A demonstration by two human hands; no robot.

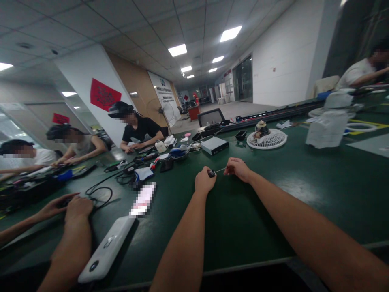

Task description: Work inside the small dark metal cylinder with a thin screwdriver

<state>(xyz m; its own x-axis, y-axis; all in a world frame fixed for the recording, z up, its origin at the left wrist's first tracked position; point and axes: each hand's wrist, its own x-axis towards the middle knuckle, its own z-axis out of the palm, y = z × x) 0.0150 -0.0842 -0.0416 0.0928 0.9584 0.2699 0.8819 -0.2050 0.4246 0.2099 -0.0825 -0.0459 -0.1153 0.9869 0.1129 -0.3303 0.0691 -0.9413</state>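
My left hand is closed around a small dark rounded part, resting just above the green table. Its far side is covered by my fingers. From the fingers of my right hand a thin metal rod like a screwdriver shaft points left, its tip at the dark part. Whatever handle it has is hidden in my closed right hand. Whether the tip touches the part or sits in it, I cannot tell.
Beyond my hands lie a grey metal box and a white fan grille with a motor. A long white device lies left, beside a co-worker's hands. Cables and tools clutter the left; a white wrapped object stands right.
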